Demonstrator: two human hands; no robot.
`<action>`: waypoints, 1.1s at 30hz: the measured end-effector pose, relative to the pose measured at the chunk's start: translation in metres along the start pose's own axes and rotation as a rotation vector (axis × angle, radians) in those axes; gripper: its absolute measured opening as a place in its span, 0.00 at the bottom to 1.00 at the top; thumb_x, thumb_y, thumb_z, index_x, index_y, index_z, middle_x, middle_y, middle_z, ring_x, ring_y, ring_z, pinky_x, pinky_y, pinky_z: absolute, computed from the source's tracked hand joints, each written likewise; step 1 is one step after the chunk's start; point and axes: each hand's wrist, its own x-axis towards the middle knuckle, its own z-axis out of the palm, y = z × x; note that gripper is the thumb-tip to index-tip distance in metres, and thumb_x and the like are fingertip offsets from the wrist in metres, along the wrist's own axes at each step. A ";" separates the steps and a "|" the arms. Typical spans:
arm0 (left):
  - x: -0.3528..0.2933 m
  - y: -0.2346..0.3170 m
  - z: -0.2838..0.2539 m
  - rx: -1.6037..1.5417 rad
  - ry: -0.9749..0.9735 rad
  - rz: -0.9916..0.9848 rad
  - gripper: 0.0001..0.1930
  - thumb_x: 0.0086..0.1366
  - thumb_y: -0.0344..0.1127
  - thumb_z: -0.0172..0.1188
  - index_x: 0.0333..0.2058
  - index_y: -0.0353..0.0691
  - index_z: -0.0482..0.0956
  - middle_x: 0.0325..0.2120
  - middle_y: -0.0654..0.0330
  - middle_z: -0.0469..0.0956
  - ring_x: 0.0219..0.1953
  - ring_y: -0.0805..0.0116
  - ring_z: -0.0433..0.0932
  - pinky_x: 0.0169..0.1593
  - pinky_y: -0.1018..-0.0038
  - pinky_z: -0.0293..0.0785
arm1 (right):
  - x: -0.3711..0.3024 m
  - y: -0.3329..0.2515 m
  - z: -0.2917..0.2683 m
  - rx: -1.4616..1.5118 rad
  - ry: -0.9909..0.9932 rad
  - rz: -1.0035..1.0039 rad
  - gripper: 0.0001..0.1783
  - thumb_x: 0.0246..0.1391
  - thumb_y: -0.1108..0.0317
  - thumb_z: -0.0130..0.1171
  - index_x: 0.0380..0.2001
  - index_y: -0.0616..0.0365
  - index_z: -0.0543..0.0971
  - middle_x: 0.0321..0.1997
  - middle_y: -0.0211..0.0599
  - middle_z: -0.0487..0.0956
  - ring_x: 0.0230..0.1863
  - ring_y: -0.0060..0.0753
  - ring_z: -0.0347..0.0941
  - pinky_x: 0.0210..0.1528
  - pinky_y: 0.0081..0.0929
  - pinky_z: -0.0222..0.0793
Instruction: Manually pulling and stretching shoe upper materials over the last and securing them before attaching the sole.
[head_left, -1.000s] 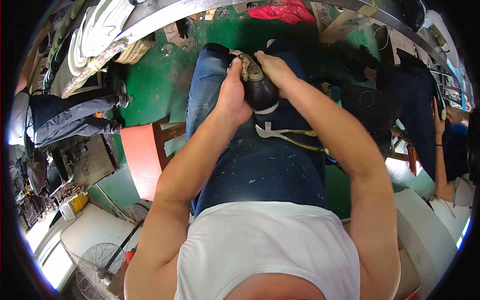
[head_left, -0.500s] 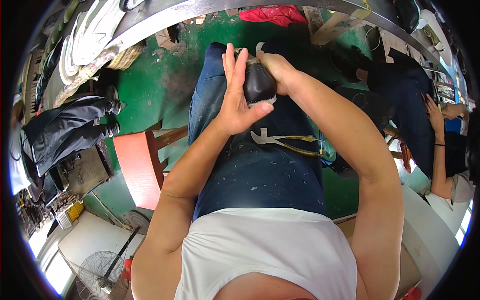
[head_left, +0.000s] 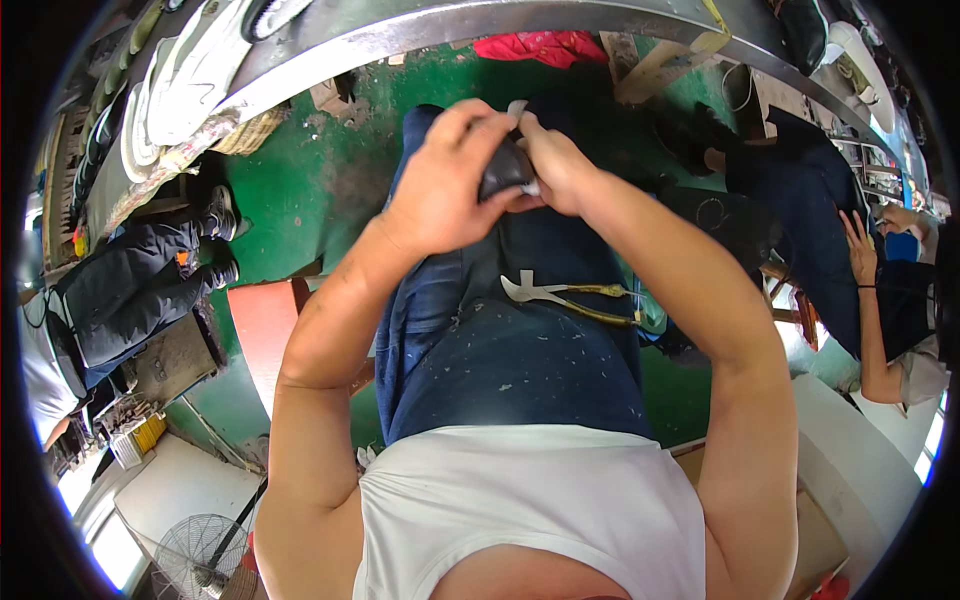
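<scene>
Between my knees is a black leather shoe upper [head_left: 506,175] with a pale, rough edge, largely covered by my hands. My left hand [head_left: 445,175] curves over its left side, thumb along the near edge and fingers bent over the far part. From the right, my right hand [head_left: 560,168] grips it, fingers mostly hidden behind it. A whitish bit pokes up at the far end by my right fingertips. On my lap lie lasting pincers [head_left: 545,292] with a pale metal head and yellowish handles, touched by neither hand.
A metal-edged bench [head_left: 420,30] curves across the far side, with pale sole-shaped pieces [head_left: 190,80] at its left. A red-topped stool [head_left: 268,330] stands left of my legs. People work at left and right. A fan [head_left: 200,555] is at lower left, a red cloth [head_left: 540,47] beyond my knees.
My left hand, flat with fingers stretched beside the shoe upper, has closed over it. The right hand keeps its hold. The pincers stay on my lap.
</scene>
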 end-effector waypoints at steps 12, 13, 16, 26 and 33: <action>-0.103 0.027 0.038 -0.868 -0.022 -0.986 0.40 0.62 0.30 0.65 0.70 0.38 0.55 0.54 0.51 0.75 0.45 0.66 0.79 0.44 0.70 0.80 | -0.154 0.110 -0.067 -1.554 -0.002 -0.334 0.24 0.45 0.66 0.71 0.42 0.61 0.72 0.44 0.47 0.74 0.46 0.50 0.77 0.44 0.44 0.75; -0.127 0.007 0.059 -0.440 -0.245 -0.710 0.39 0.63 0.39 0.65 0.68 0.35 0.59 0.54 0.44 0.76 0.43 0.55 0.82 0.43 0.64 0.79 | -0.153 0.115 -0.078 -1.597 0.017 -0.433 0.24 0.44 0.67 0.71 0.43 0.61 0.72 0.44 0.47 0.74 0.45 0.50 0.77 0.43 0.44 0.75; -0.114 0.009 0.064 -0.173 -0.361 -0.604 0.31 0.64 0.49 0.63 0.57 0.30 0.73 0.43 0.39 0.81 0.36 0.46 0.82 0.38 0.60 0.78 | -0.156 0.128 -0.096 -1.575 0.045 -0.543 0.25 0.43 0.70 0.69 0.44 0.62 0.71 0.44 0.46 0.75 0.43 0.45 0.77 0.42 0.40 0.75; -0.106 0.025 0.058 -0.174 -0.172 -0.601 0.15 0.70 0.38 0.54 0.32 0.29 0.80 0.32 0.41 0.80 0.34 0.39 0.79 0.38 0.55 0.75 | -0.172 0.088 -0.096 -0.247 -0.233 0.018 0.27 0.47 0.74 0.60 0.53 0.61 0.71 0.47 0.32 0.74 0.42 0.21 0.71 0.42 0.21 0.70; -0.109 0.030 0.063 -0.065 0.045 -0.333 0.11 0.68 0.33 0.56 0.37 0.29 0.80 0.35 0.45 0.80 0.35 0.43 0.80 0.41 0.58 0.78 | -0.146 0.059 -0.075 -0.790 -0.237 0.077 0.15 0.59 0.68 0.57 0.47 0.62 0.75 0.33 0.32 0.78 0.32 0.25 0.74 0.35 0.26 0.70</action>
